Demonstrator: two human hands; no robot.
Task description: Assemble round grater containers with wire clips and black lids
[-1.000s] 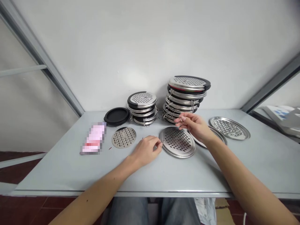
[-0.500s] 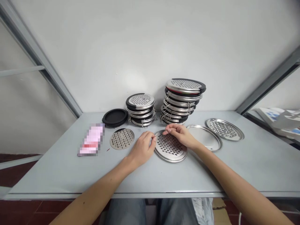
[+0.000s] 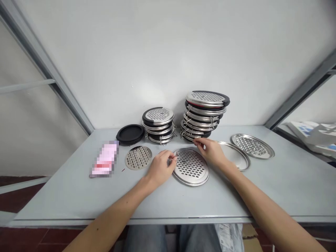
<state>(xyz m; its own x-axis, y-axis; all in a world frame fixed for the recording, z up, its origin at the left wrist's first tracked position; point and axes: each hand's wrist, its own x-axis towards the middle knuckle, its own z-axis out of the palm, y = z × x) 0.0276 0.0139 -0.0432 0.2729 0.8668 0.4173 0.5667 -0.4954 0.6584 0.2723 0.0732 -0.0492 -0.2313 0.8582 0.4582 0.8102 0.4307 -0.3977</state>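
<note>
In front of me lies a round slotted metal grater disc (image 3: 190,164) with a rolled rim. My left hand (image 3: 160,168) is closed in a pinch at its upper left edge; a tiny thin dark-reddish piece shows at the fingertips, its kind unclear. Just past the disc's upper right edge, my right hand (image 3: 211,151) is also pinched closed, and whatever its fingertips hold is too small to name. Partly behind the right wrist rests a shallow round metal tray (image 3: 240,159). A flat perforated metal disc (image 3: 138,158) lies left of my left hand.
Behind my hands stand a short stack of graters (image 3: 159,127) and a taller, leaning stack (image 3: 204,115), both with wire clips. A black round base (image 3: 130,134) and a pixelated pink item (image 3: 105,159) are at left. An oval-looking grater disc (image 3: 252,146) lies right.
My right hand has drawn up and right, off the slotted disc, uncovering its upper part. The left hand stays at the disc's left edge. The view has shifted slightly.
</note>
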